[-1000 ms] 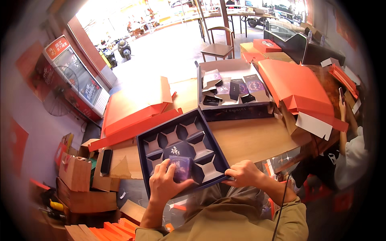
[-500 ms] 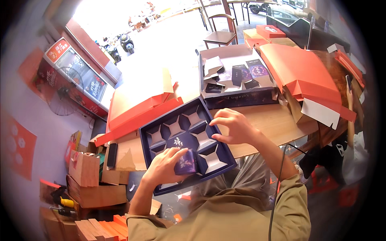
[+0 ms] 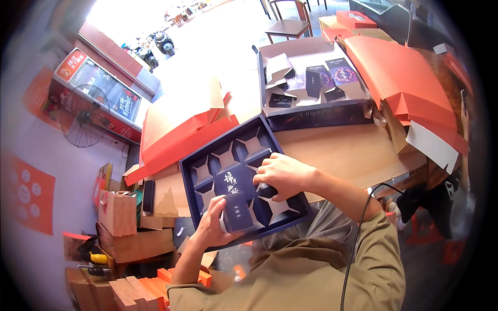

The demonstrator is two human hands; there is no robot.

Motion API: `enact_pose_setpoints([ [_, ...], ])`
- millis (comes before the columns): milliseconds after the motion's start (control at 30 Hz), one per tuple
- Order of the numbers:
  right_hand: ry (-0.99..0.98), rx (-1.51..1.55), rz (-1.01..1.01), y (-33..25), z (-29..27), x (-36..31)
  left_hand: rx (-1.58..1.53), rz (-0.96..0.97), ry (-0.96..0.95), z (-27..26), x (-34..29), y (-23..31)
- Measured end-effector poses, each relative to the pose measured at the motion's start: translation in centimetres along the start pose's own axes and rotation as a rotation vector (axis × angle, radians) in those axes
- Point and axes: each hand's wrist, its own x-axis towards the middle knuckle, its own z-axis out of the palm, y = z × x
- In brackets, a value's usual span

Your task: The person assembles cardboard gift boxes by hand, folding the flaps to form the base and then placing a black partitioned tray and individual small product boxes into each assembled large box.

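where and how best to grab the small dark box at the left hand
Probably by its right side, from the right: the small box has straight edges, and the left hand covers its left one, leaving the right exposed.

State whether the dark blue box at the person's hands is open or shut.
Open: no lid covers the blue box, so its pale inserts show; the left hand holds a small dark box.
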Motion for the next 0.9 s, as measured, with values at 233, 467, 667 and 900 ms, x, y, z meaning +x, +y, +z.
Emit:
enact_pose_setpoints([
  [233, -0.09, -0.109, 0.069, -0.5, 0.4, 0.3, 0.236, -0.032, -0.155, -0.5, 1.8, 2.2],
  [467, -0.082, -0.121, 0.067, -0.7, 1.1, 0.3, 0.076, -0.101, -0.106, -0.4, 1.8, 2.4],
  [667, -0.057, -0.11, 0.074, -0.9, 1.0, 0.5, -0.226, -0.084, -0.042, -0.4, 0.8, 0.7],
  [900, -0.074, -0.091, 0.085, -1.0, 1.2, 0.7, -0.057, 0.0, 0.004, -0.3, 1.5, 0.4],
])
